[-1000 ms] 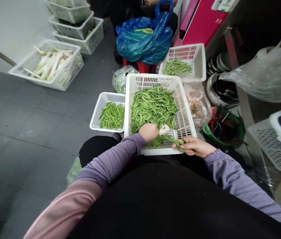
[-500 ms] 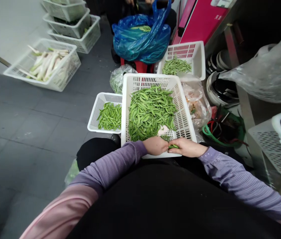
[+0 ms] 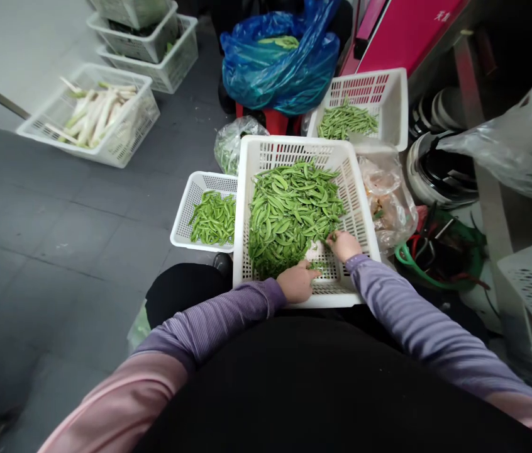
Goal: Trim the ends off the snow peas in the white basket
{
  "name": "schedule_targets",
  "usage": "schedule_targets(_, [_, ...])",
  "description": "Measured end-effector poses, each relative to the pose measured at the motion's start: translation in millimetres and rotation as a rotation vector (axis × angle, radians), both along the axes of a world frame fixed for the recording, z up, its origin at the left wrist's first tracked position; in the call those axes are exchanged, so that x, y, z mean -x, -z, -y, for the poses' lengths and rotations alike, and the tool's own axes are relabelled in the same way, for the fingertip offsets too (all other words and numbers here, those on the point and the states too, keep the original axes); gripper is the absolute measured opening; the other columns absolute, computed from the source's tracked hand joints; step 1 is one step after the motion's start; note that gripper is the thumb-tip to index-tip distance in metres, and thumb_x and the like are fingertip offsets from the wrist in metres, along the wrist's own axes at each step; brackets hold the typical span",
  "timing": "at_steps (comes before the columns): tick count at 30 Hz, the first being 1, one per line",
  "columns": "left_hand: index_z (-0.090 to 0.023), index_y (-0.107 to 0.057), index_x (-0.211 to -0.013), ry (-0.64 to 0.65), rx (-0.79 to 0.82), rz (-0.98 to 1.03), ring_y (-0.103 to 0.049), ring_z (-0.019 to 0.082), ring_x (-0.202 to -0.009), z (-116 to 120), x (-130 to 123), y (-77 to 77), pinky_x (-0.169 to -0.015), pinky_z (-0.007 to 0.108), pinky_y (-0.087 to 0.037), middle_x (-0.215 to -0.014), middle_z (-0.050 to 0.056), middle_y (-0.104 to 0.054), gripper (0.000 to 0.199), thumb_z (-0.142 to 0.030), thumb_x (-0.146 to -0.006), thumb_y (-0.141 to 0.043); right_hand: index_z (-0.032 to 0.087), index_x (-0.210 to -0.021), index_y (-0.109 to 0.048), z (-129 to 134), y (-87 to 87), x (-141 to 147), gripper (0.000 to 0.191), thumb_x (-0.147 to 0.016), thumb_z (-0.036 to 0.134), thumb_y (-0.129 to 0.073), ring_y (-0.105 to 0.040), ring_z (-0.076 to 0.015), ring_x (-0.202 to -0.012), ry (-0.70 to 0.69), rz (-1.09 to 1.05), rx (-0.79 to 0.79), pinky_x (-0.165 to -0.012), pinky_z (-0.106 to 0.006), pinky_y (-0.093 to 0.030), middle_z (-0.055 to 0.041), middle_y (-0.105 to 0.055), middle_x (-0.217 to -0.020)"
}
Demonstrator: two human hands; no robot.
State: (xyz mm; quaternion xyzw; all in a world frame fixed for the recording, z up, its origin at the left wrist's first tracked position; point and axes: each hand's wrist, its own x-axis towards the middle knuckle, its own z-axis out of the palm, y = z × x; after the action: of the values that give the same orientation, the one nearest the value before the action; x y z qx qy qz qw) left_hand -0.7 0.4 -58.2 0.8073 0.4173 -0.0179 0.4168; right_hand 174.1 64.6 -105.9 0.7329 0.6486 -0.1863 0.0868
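A large white slotted basket (image 3: 366, 214) in front of me holds a heap of green pea pods (image 3: 289, 204). My left hand (image 3: 297, 281) is over the basket's near part, its fingers apart above small green scraps, with no pod seen in it. At the right edge of the heap, my right hand (image 3: 344, 246) is closed, with a bit of green pod showing at its fingertips. Between the hands lies a small pale patch (image 3: 314, 250) on the basket floor. A smaller white basket (image 3: 181, 220) on the left holds more pods.
Behind stand a blue plastic bag (image 3: 275, 72) on a red stool and a white basket (image 3: 395, 107) of green beans. A clear bag (image 3: 388, 201) and a green basin (image 3: 454, 283) with scissors are on the right. Far left is a basket (image 3: 129, 138) of pale stalks.
My hands have moved apart. The right one went forward and right to the heap's edge, while the left opened and stayed near the front. The view has shifted slightly.
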Motion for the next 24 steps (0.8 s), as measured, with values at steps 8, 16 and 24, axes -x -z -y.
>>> schedule_targets(8, [-0.012,-0.059,-0.079,-0.271,0.263,0.096,-0.059,0.012,-0.061,-17,0,-7.0,-0.061,0.023,-0.049,-0.072,0.005,-0.063,0.020,-0.015,-0.079,-0.039,0.017,-0.096,-0.061,1,-5.2,1,0.023,-0.079,0.029,-0.050,-0.059,-0.0241,-0.086,-0.107,0.109,0.026,-0.069,-0.031,-0.041,-0.0135,-0.060,-0.097])
schedule_targets(16, [-0.013,-0.046,-0.070,-0.441,0.630,0.403,-0.037,0.002,-0.032,-19,-6,-18.8,-0.032,0.013,-0.029,-0.050,-0.007,-0.043,0.017,-0.016,-0.082,-0.035,0.019,-0.083,-0.062,65,-61.5,-1,0.013,-0.079,0.027,-0.053,-0.058,-0.0182,-0.076,-0.397,-0.066,-0.270,-0.063,-0.026,-0.039,-0.0056,-0.063,-0.083])
schedule_targets(24, [-0.013,-0.047,-0.065,-0.363,0.707,0.524,-0.034,0.002,-0.032,-8,3,-33.9,-0.031,0.013,-0.024,-0.048,-0.007,-0.042,0.014,-0.014,-0.076,-0.038,0.019,-0.073,-0.061,89,-75.3,9,0.009,-0.076,0.026,-0.056,-0.056,-0.0185,-0.073,-0.310,-0.343,-0.397,-0.064,-0.027,-0.040,-0.0055,-0.061,-0.077])
